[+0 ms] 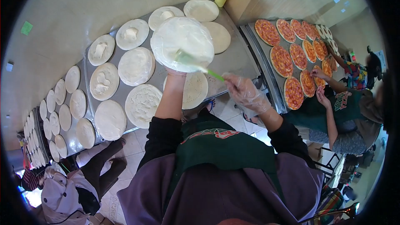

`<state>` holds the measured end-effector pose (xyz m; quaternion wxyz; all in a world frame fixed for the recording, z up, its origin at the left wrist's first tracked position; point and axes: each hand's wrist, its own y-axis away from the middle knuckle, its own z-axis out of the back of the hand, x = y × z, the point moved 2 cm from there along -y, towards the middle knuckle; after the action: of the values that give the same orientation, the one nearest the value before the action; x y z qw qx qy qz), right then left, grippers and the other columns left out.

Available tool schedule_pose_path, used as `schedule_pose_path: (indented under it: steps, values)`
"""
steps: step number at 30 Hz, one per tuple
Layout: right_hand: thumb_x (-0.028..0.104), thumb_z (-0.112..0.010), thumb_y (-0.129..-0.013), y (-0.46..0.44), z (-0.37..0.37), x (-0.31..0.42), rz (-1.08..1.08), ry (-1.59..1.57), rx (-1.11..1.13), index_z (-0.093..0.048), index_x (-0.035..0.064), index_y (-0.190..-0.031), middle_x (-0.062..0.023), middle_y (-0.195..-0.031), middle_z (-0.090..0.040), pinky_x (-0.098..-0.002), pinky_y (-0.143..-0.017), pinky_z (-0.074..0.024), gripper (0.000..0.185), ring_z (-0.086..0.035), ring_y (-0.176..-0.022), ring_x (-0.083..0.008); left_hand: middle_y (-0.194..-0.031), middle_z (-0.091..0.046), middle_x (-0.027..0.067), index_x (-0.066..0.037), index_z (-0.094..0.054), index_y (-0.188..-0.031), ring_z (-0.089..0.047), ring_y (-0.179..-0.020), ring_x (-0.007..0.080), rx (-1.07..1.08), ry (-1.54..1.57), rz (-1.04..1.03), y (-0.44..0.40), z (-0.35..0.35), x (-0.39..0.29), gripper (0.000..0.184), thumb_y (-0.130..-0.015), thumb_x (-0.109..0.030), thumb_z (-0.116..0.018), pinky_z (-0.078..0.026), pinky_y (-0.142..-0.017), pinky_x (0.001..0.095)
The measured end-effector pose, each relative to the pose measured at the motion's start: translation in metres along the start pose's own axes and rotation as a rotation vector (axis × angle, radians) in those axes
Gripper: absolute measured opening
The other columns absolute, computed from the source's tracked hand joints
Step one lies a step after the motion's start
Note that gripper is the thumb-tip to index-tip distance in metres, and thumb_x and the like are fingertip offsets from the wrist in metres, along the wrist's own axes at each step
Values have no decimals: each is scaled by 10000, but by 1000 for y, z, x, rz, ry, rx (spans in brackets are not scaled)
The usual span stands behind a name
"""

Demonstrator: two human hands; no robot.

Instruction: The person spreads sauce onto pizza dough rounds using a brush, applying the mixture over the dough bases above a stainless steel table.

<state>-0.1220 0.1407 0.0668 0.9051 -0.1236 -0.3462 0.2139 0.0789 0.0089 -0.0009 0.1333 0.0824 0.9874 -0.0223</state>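
Fingers of right hand (249, 93) closed round green spatula (214, 74); left hand (176, 73) under upper-centre dough (177, 35), fingers hidden, mostly coated white. Centre-left round (136, 66) spread; upper-left round (100, 50) only dolloped; lower-centre round (143, 106) bare.

Left arm: extended forward from the body, elbow bent; the forearm (171, 93) is bare and rises steeply. Left hand (176, 71): raised at the end of the forearm, mostly hidden from view; finger positions cannot be verified. Right arm: bent at the elbow, its bare forearm (271, 119) angled inward across the front. Right hand (246, 93): inside a loose, clear glove (259, 102), back of the hand visible, fingers curled in a closed grip and directed toward the left hand. Hands are apart.
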Motion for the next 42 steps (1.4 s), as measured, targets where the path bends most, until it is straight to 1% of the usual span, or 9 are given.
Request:
schedule_pose_path:
  steps: [3, 8, 12, 14, 17, 23, 30, 35, 42]
  values:
    - [79, -495, -902, -2, 5, 14, 104, -150, 89, -566, 19, -1051, -155, -667, -543, -335, -536, -437, 175, -543, -553, -261, -1400, -383, 144, -129, -312, -1406, -408, -1251, 338, 7, -11, 13, -10, -2, 6, 688, -894, -588, -338, -333, -1050, 488]
    - [81, -508, -896, -2, 13, 5, -248, -63, 18, -562, 11, -1026, -169, -667, -552, -347, -532, -440, 157, -578, -576, -293, -1400, -382, 144, -129, -310, -1407, -408, -1251, 339, 15, -28, 27, -7, -3, 8, 690, -893, -590, -338, -333, -1050, 488]
    - [74, -514, -891, 9, -4, -2, -348, 0, 8, -556, 9, -1008, -168, -650, -545, -348, -520, -440, 139, -585, -578, -296, -1401, -381, 144, -129, -309, -1407, -407, -1251, 340, 18, -43, 45, -14, -5, 16, 693, -893, -591, -338, -333, -1050, 488]
    - [48, -513, -873, 15, -12, 13, -209, -53, 4, -561, 34, -952, -200, -659, -527, -412, -541, -436, 93, -560, -573, -357, -1401, -381, 144, -129, -308, -1408, -407, -1251, 340, 21, -51, 56, -16, -5, 14, 694, -892, -592, -338, -333, -1050, 488]
    - [63, -528, -883, 15, -9, 27, -8, -160, 48, -559, 10, -999, -154, -689, -567, -359, -523, -449, 131, -584, -580, -297, -1402, -381, 144, -129, -307, -1409, -407, -1252, 340, 26, -63, 73, -34, -8, 19, 695, -892, -593, -338, -333, -1050, 488]
    - [68, -533, -872, 4, -10, 24, -176, -107, -25, -560, 16, -959, -161, -740, -580, -396, -553, -463, 105, -575, -615, -348, -1403, -380, 144, -129, -305, -1410, -406, -1252, 341, 29, -82, 99, -18, -6, 22, 699, -891, -596, -337, -333, -1049, 488]
    - [54, -564, -855, 16, -36, 29, 11, -126, 21, -566, 32, -969, -169, -754, -601, -381, -544, -484, 116, -599, -623, -343, -1404, -378, 144, -129, -303, -1411, -405, -1253, 342, 28, -109, 107, -19, -2, 20, 702, -890, -599, -337, -334, -1049, 488]
    - [12, -577, -832, 17, -36, 21, -48, -112, -202, -568, 16, -963, -173, -771, -614, -393, -546, -490, 131, -618, -643, -338, -1404, -378, 144, -129, -301, -1412, -405, -1253, 343, 23, -122, 102, -35, -2, 17, 705, -890, -601, -337, -334, -1049, 489]
    - [28, -578, -840, 26, -50, 24, -12, -238, -50, -587, 10, -973, -169, -746, -609, -378, -551, -489, 135, -618, -635, -326, -1406, -376, 144, -129, -299, -1414, -404, -1254, 344, 31, -140, 98, -29, 1, 14, 709, -889, -604, -337, -334, -1049, 489]
